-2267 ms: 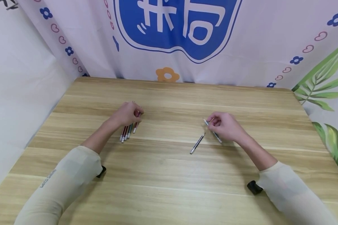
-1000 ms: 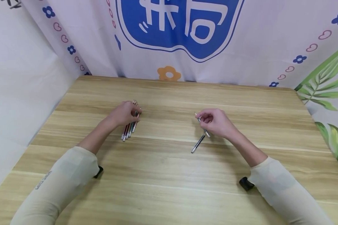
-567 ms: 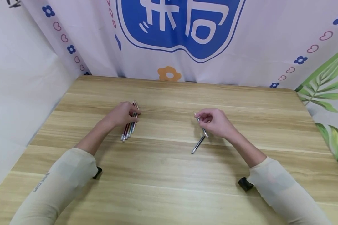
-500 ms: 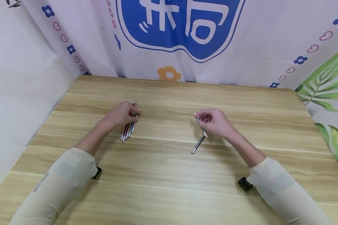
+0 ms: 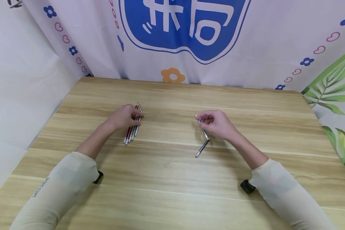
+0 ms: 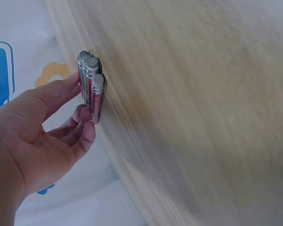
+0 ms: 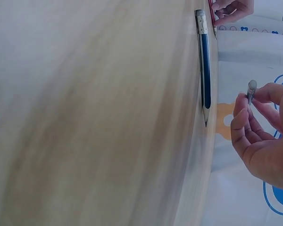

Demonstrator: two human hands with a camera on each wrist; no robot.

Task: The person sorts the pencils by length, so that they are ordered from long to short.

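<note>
In the head view my left hand [image 5: 123, 117] holds a row of several pencils [image 5: 130, 133], red and teal ones among them, lying on the table. The left wrist view shows the thumb on one side of these pencils [image 6: 92, 75] and fingers on the other, with their eraser ends towards the camera. My right hand [image 5: 217, 124] pinches a teal pencil [image 5: 204, 132] between thumb and fingers; in the right wrist view its eraser end [image 7: 252, 86] is tilted towards the camera, apart from the table. A dark blue pencil [image 5: 202, 149] lies on the table just below it.
The wooden table [image 5: 166, 185] runs back to a white cloth [image 5: 264, 41] printed with a blue emblem. A dark camera [image 5: 248, 187] sits under the right sleeve, and another [image 5: 98, 177] under the left sleeve.
My right hand has moved left with the teal pencil, whose eraser end now appears above the dark blue pencil's tip. At the left, the separate red pencil has joined the row.
</note>
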